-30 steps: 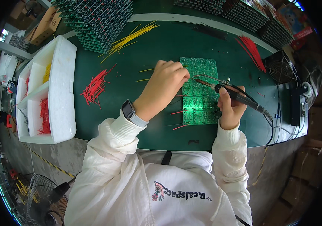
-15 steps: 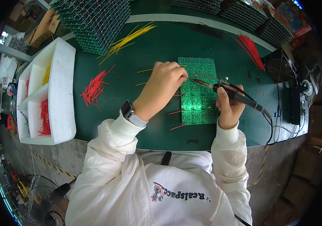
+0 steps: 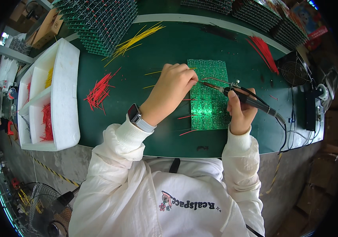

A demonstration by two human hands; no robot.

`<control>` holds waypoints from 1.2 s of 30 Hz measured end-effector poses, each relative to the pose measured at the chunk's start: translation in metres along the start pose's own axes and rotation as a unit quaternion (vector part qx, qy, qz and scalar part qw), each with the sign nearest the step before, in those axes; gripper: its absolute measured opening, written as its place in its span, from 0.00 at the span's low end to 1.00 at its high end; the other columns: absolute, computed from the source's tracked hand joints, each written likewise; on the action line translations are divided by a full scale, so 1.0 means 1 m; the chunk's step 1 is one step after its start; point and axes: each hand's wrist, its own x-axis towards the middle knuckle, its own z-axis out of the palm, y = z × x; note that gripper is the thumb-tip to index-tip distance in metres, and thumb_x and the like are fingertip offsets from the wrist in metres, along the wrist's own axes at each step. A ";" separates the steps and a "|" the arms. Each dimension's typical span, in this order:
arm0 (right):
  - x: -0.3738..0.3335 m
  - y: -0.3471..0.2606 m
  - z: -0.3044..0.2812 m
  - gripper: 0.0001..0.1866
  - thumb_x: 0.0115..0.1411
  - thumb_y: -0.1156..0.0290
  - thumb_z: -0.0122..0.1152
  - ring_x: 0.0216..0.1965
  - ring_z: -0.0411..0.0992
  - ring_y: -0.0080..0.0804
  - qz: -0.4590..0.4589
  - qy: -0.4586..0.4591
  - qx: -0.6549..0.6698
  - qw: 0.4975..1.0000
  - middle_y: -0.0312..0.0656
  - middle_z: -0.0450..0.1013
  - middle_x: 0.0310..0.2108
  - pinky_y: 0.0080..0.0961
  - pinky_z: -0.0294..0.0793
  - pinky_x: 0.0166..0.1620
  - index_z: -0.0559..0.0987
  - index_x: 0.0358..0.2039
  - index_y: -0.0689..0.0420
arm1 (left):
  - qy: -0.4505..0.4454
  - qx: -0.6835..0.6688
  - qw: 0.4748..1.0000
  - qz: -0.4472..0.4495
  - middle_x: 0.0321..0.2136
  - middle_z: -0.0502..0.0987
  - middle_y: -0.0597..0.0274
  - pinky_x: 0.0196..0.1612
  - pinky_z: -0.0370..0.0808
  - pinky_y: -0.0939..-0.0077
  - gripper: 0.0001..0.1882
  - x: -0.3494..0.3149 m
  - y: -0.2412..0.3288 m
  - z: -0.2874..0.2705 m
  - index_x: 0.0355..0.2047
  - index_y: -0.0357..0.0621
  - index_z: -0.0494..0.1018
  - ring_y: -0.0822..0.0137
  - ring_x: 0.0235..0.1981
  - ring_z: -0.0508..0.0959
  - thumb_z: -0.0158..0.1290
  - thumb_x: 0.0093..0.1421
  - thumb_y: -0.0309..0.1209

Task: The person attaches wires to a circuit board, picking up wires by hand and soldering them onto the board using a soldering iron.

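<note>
A green panel of circuit boards (image 3: 209,106) lies flat on the bench before me. My left hand (image 3: 173,83) is closed in a pinch at its left edge. A yellow wire (image 3: 148,87) comes out from under this hand, in line with the fingertips, which hide its end. My right hand (image 3: 241,112) grips a soldering iron (image 3: 252,102) with a thin metal guide tube above it. The iron's tip points left and meets the board just beside my left fingertips. Another yellow wire (image 3: 152,73) and several red wires (image 3: 184,117) stick out from the panel's left side.
Loose red wires (image 3: 99,93) and yellow wires (image 3: 135,40) lie left and behind; more red wires (image 3: 264,55) lie at back right. A white foam box (image 3: 66,98) with wires stands left. Stacked boards (image 3: 101,23) rise behind. A black fan (image 3: 294,69) sits right.
Almost nothing differs. The left hand and the panel appear shifted very slightly, while the iron stays at the same spot on the board.
</note>
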 end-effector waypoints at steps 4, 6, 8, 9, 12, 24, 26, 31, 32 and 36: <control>0.000 0.000 0.000 0.09 0.53 0.76 0.62 0.17 0.60 0.13 -0.001 -0.003 -0.001 1.000 0.33 0.65 0.21 0.11 0.58 0.20 0.70 0.30 0.63 | -0.004 -0.001 1.000 -0.002 0.23 0.73 0.62 0.37 0.65 0.71 0.03 0.000 0.000 0.000 0.25 0.40 0.73 0.63 0.26 0.72 0.56 0.51 0.25; 0.000 0.000 0.001 0.09 0.53 0.76 0.62 0.17 0.61 0.13 -0.004 -0.002 -0.004 1.000 0.33 0.65 0.21 0.11 0.58 0.20 0.70 0.30 0.63 | -0.003 0.001 1.000 0.000 0.23 0.73 0.61 0.37 0.65 0.71 0.03 0.000 0.001 0.001 0.25 0.40 0.73 0.63 0.26 0.72 0.56 0.51 0.25; 0.000 -0.002 0.002 0.08 0.53 0.77 0.61 0.16 0.60 0.14 0.001 0.013 -0.005 1.000 0.33 0.65 0.19 0.11 0.57 0.18 0.70 0.29 0.62 | -0.003 0.004 1.000 0.002 0.23 0.73 0.61 0.38 0.65 0.72 0.03 0.000 0.001 0.000 0.25 0.40 0.73 0.63 0.27 0.72 0.56 0.51 0.25; 0.001 -0.004 0.002 0.08 0.53 0.77 0.61 0.16 0.60 0.14 0.001 0.013 -0.005 1.000 0.33 0.65 0.19 0.11 0.57 0.18 0.70 0.29 0.62 | -0.008 0.004 1.000 0.000 0.23 0.73 0.61 0.38 0.65 0.71 0.03 0.000 0.001 0.000 0.25 0.40 0.73 0.63 0.27 0.72 0.55 0.51 0.25; 0.005 -0.008 -0.003 0.07 0.53 0.77 0.58 0.13 0.59 0.14 -0.013 0.075 0.073 0.994 0.33 0.64 0.16 0.12 0.54 0.16 0.69 0.27 0.61 | -0.010 0.005 1.000 0.000 0.23 0.73 0.61 0.38 0.65 0.71 0.03 0.000 0.001 -0.001 0.25 0.40 0.73 0.63 0.27 0.72 0.55 0.51 0.25; 0.009 -0.006 -0.007 0.06 0.54 0.76 0.57 0.11 0.56 0.15 -0.036 0.119 0.070 0.990 0.34 0.63 0.13 0.12 0.51 0.14 0.69 0.28 0.60 | 0.091 0.120 0.988 -0.027 0.24 0.73 0.57 0.30 0.72 0.72 0.06 0.023 -0.053 -0.043 0.29 0.38 0.74 0.62 0.27 0.76 0.57 0.49 0.22; 0.009 -0.006 -0.006 0.06 0.54 0.76 0.58 0.11 0.57 0.15 -0.035 0.113 0.074 0.990 0.34 0.63 0.14 0.12 0.51 0.14 0.69 0.28 0.60 | 0.095 0.191 0.976 -0.040 0.24 0.73 0.57 0.31 0.72 0.71 0.06 0.022 -0.094 -0.056 0.28 0.38 0.74 0.62 0.26 0.76 0.57 0.48 0.22; 0.009 -0.002 -0.009 0.07 0.54 0.75 0.58 0.11 0.57 0.15 -0.046 0.098 0.072 0.991 0.34 0.63 0.14 0.12 0.52 0.14 0.69 0.28 0.60 | 0.048 0.232 0.967 -0.092 0.24 0.73 0.57 0.31 0.72 0.70 0.05 0.017 -0.129 -0.066 0.26 0.38 0.74 0.60 0.26 0.75 0.58 0.48 0.23; 0.009 -0.004 -0.008 0.07 0.54 0.75 0.58 0.11 0.57 0.15 -0.040 0.099 0.074 0.991 0.34 0.63 0.14 0.12 0.52 0.14 0.69 0.28 0.60 | 0.043 0.244 0.963 -0.106 0.23 0.73 0.57 0.31 0.72 0.70 0.05 0.015 -0.129 -0.067 0.26 0.38 0.74 0.60 0.26 0.75 0.58 0.48 0.23; 0.007 -0.005 -0.008 0.07 0.53 0.75 0.59 0.11 0.57 0.15 -0.030 0.096 0.068 0.993 0.34 0.63 0.14 0.12 0.52 0.14 0.69 0.29 0.60 | -0.001 0.369 0.926 -0.084 0.26 0.72 0.59 0.37 0.68 0.65 0.03 0.018 -0.129 -0.066 0.28 0.42 0.72 0.60 0.32 0.73 0.53 0.54 0.28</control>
